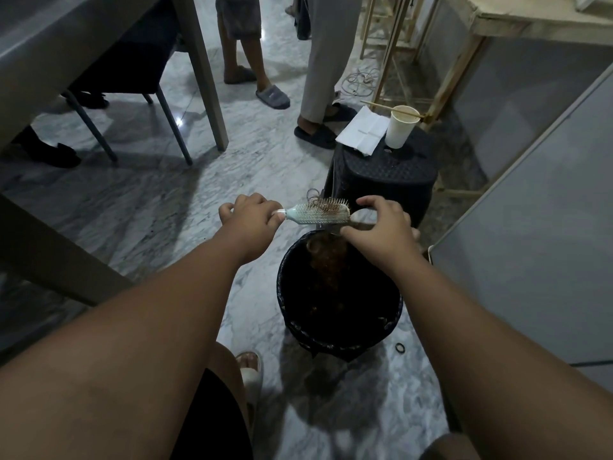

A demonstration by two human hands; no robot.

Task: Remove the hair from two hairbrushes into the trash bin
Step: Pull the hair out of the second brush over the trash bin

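A pale mint hairbrush (316,214) lies level above the far rim of the black lined trash bin (391,313). My left hand (250,215) grips its handle. Brown hair (326,204) is tangled in the bristles, with a few loops sticking up. My right hand (381,227) is at the brush's far end, fingers pinched on a brown strand of hair (331,257) that hangs down into the bin. Only one brush is in view.
A black stool (381,180) stands just behind the bin, bearing a paper cup (399,127) and a folded white paper (363,129). Legs of two people (318,78) stand beyond. A table leg (205,78) and chair are left; a grey cabinet (530,227) right. A black hair tie (400,347) lies on the floor.
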